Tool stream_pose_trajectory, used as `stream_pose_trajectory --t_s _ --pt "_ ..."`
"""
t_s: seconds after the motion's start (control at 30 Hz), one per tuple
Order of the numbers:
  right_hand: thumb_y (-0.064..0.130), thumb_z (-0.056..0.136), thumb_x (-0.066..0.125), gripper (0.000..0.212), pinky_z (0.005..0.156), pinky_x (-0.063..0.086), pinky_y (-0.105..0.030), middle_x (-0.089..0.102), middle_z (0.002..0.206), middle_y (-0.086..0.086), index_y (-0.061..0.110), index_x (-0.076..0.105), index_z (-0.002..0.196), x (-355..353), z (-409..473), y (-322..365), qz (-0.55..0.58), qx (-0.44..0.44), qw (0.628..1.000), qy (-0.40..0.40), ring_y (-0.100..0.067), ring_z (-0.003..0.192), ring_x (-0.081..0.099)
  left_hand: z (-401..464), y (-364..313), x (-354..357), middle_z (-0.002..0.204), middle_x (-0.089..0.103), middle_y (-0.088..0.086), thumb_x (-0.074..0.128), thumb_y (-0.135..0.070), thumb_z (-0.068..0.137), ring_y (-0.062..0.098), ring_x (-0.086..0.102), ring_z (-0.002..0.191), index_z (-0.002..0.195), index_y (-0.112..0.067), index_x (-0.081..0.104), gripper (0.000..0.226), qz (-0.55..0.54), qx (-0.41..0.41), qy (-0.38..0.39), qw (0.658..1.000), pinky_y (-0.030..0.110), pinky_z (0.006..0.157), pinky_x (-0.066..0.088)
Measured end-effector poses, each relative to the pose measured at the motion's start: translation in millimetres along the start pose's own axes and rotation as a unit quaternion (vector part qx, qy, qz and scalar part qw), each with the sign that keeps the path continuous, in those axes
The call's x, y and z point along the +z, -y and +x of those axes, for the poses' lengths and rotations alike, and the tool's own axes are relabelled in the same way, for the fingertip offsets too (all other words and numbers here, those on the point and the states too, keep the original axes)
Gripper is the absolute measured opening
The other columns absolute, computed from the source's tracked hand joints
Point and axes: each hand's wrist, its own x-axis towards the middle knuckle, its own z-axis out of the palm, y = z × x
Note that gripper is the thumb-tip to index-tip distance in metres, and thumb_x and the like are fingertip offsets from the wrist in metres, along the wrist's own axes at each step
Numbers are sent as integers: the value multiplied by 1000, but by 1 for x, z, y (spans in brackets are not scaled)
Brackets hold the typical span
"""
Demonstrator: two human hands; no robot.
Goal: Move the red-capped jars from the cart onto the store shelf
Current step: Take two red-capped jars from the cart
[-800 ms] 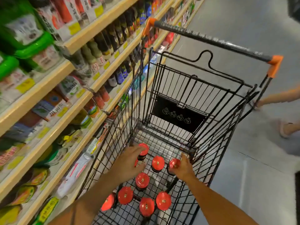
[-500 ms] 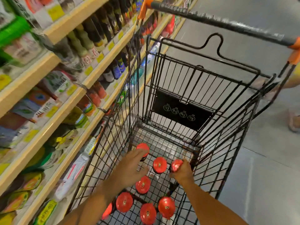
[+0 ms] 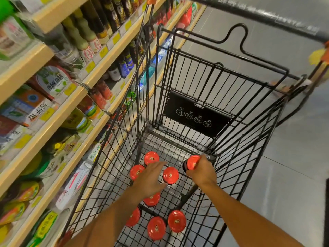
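Several red-capped jars stand on the floor of the black wire cart (image 3: 210, 81). My right hand (image 3: 203, 172) is closed around one jar (image 3: 193, 162) at the cart's far right, tilted toward me. My left hand (image 3: 151, 179) hovers with fingers spread over the middle jars, between a jar (image 3: 136, 172) on its left and a jar (image 3: 170, 175) on its right. Another jar (image 3: 151, 158) stands just beyond its fingertips. Nearer me stand more jars (image 3: 176, 221), one (image 3: 151, 199) partly hidden under my left wrist. The store shelf (image 3: 58, 111) runs along the left.
The shelves hold sauce bottles (image 3: 114, 16), packets (image 3: 53, 81) and jars behind yellow price tags. The cart's handle (image 3: 258, 14) crosses the top right. Grey floor (image 3: 293, 175) lies to the right of the cart.
My right hand has tightened on the far-right jar and tipped it. My left hand has slid back from the far-left jar to hover over the middle ones. The view has moved closer to the cart.
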Motion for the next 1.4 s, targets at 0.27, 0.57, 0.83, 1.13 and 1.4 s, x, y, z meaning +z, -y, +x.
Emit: stream_pose_trajectory --t_s 0.27,0.57,0.83,1.13,1.4 --pt "25 73 87 63 79 55 -36 65 111 -5 15 49 123 -29 16 11 -10 -75 997 -10 -28 99 65 27 4 50 165 14 4 75 -13 84 24 16 152 159 -19 8 101 -7 -52 38 998 42 119 31" --pt "31 70 89 68 79 58 -35 65 110 -1 18 50 124 -30 17 11 -13 -108 994 -18 -23 96 67 50 11 60 140 54 0 80 -16 77 25 56 126 143 -24 38 78 19 -74 1 997 42 102 49" --pt "35 67 91 69 82 59 -36 61 100 9 23 52 123 -56 -3 25 24 -127 991 -28 -16 93 64 19 11 39 122 63 -7 83 -34 72 14 63 111 130 -31 43 71 -92 -20 -45 995 39 92 55" --pt "52 72 85 69 76 54 -23 59 91 16 25 52 127 -120 -69 68 -3 -201 977 -66 -3 77 59 -63 -29 -49 108 65 -13 87 -47 62 3 66 97 122 -39 47 73 -172 24 -182 968 25 85 57" --pt "69 69 77 75 79 55 -34 56 88 12 27 51 126 -190 -180 154 4 -296 946 -132 -17 80 61 -185 -74 -180 114 52 -29 87 -53 62 -11 55 104 125 -40 45 77 -179 60 -326 926 2 82 43"
